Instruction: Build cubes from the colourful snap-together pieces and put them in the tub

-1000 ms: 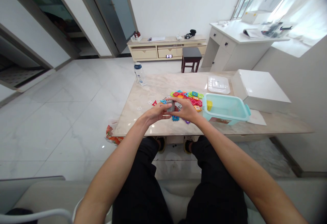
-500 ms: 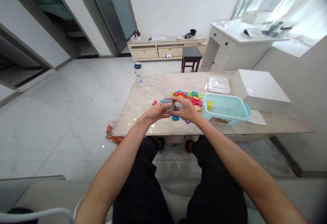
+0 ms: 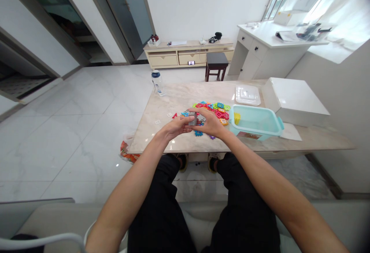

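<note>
Blk trousers [image 3: 157, 214], pale-edged shoes [image 3: 211, 163]

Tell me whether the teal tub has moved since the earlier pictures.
No; the teal tub sits in the same spot on the table, beside the white box.

The head view looks from above a grey seat [image 3: 58, 220], forward and steeply down along the forearms [image 3: 131, 181] and over the legs [image 3: 157, 203]. Those enter at the lower edge, nearest the camera, while the left hand [image 3: 175, 126] and right hand [image 3: 210, 123] sit near mid-frame, about at arm's reach. The surface [image 3: 173, 91] crosses centre and right; the cabinet [image 3: 162, 60] and wall [image 3: 202, 6] stand farther off, beyond it. The wide angle also takes in floor [image 3: 72, 129] at frame left.
</note>
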Demonstrator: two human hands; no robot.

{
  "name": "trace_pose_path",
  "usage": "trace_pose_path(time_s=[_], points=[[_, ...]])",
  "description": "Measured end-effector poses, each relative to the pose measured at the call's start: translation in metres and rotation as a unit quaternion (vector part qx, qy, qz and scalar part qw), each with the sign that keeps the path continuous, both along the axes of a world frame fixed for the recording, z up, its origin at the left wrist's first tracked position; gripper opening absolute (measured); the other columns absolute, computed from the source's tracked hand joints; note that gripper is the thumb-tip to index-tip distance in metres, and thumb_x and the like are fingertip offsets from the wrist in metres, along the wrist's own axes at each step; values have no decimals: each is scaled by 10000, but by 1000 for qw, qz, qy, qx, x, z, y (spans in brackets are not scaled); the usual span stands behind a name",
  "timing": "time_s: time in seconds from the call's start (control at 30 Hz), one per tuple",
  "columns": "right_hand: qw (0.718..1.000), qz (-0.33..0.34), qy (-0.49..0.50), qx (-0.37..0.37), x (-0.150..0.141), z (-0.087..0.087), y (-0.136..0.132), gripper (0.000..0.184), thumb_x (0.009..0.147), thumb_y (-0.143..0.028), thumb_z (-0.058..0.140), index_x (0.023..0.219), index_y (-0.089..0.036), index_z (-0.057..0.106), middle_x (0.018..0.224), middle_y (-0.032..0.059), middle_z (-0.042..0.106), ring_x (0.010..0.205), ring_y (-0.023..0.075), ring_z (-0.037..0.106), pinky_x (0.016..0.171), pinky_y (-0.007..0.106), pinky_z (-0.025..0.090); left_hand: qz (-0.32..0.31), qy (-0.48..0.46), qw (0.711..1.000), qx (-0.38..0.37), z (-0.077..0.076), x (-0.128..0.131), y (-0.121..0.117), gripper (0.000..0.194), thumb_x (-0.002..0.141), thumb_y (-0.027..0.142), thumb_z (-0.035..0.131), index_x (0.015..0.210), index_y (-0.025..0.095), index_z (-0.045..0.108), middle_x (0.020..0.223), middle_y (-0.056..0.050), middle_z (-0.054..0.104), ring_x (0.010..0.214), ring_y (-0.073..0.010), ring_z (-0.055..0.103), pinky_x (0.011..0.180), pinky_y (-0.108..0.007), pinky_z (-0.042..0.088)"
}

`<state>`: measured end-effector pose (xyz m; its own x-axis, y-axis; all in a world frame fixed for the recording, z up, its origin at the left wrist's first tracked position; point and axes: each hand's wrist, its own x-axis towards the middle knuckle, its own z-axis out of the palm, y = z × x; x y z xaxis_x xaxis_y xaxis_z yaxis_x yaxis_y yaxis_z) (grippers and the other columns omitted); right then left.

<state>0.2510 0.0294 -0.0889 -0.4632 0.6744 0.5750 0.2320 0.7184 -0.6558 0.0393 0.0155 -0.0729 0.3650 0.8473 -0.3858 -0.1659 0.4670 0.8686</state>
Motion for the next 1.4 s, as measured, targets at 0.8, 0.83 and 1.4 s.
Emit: trace_pose_path(time_s=[0.8, 0.83, 1.4], points=[[1000, -9, -10, 27, 1, 2, -1, 524, 868, -324, 863, 1371, -252, 735, 1352, 94, 776, 1274, 299, 706, 1144, 479, 533, -16, -1, 1000, 11, 3, -1, -5, 547, 596, 492, 1057, 944, 162, 796, 980, -66, 787, 837, -162, 708, 833, -302, 553], [999, -11, -12, 29, 1, 2, -1, 525, 869, -320, 857, 1375, -256, 733, 1355, 92, 774, 1277, 299, 704, 1147, 480, 532, -16, -3, 1000, 12, 3, -1, -4, 550, 590, 497, 1058, 944, 166, 798, 986, -65, 789, 847, -166, 713, 840, -306, 556], [980, -126, -134, 79, 6, -25, 18, 546, 848, -150, 785, 1385, -199, 695, 1357, 155, 740, 1296, 358, 657, 1156, 563, 520, 144, 194, 930, 276, -9, 18, 1, 431, 729, 410, 955, 1043, 145, 825, 998, -114, 842, 951, -247, 773, 864, -351, 604]])
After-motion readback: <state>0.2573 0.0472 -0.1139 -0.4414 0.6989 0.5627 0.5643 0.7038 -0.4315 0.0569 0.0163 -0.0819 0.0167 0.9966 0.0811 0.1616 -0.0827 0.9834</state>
